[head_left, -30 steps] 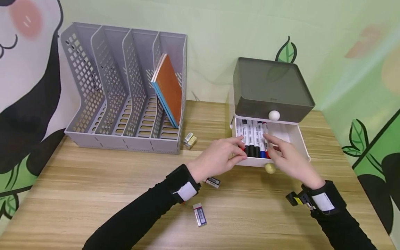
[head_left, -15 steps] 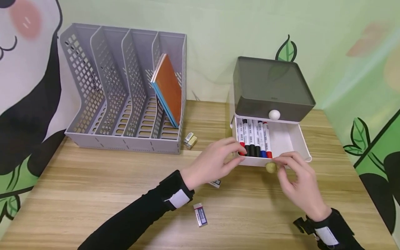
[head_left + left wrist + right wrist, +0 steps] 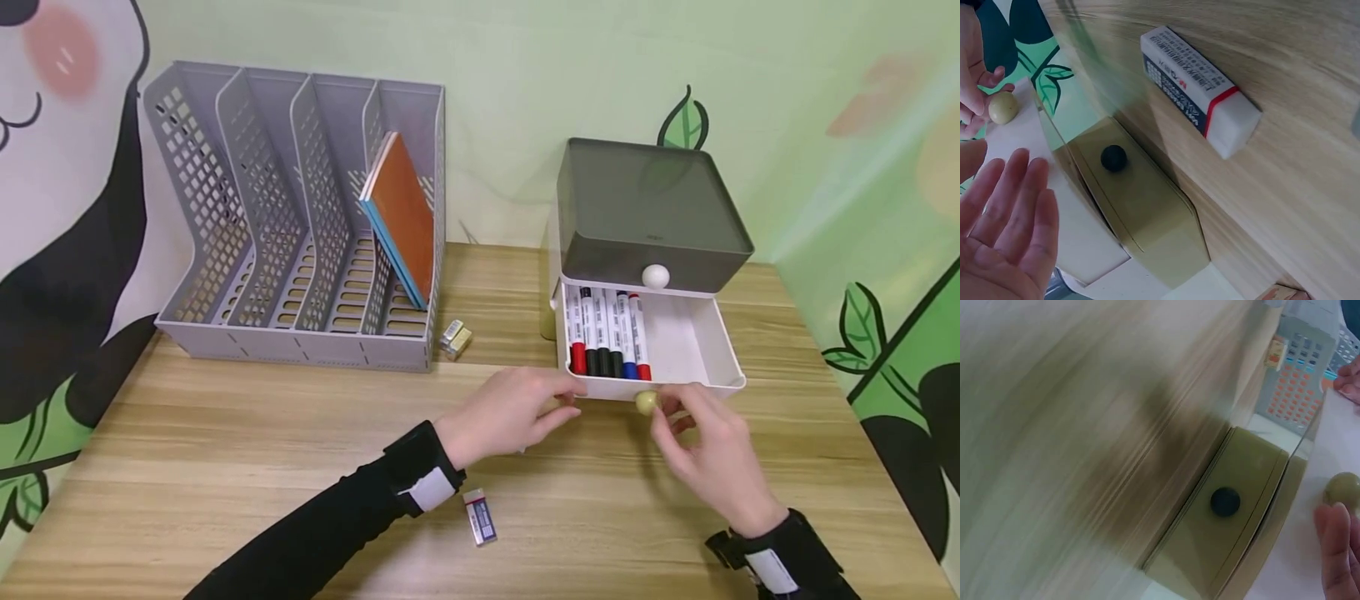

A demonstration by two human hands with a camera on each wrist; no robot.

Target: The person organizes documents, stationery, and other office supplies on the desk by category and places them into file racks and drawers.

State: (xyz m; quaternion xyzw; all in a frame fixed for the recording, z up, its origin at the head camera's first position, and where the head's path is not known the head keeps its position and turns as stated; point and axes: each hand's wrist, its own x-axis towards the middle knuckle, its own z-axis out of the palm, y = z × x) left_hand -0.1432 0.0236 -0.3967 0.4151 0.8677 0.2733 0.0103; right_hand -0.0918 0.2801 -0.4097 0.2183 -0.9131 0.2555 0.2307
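Note:
A white drawer (image 3: 686, 333) stands pulled out below the grey-topped upper drawer (image 3: 652, 200). Several whiteboard markers (image 3: 603, 333) with red, black and blue caps lie side by side in its left part. My right hand (image 3: 712, 450) pinches the round yellowish knob (image 3: 646, 403) on its front; the right wrist view shows fingertips against that knob (image 3: 1342, 490). At the drawer's front left corner is my left hand (image 3: 506, 412), holding nothing. Its fingers (image 3: 1016, 206) are extended in the left wrist view, alongside the drawer front.
An olive lower drawer (image 3: 1147, 206) with a dark knob (image 3: 1114, 158) sits underneath. Erasers (image 3: 480, 517) lie on the wooden table, one close by the left hand (image 3: 1197, 94). Small boxed items (image 3: 455, 339) stand beside the grey file rack (image 3: 292, 342), which holds notebooks (image 3: 405, 221).
My right hand has left the markers and come down to the drawer's knob. The left hand has drawn back from the markers to the drawer's front edge, its fingers off the red cap.

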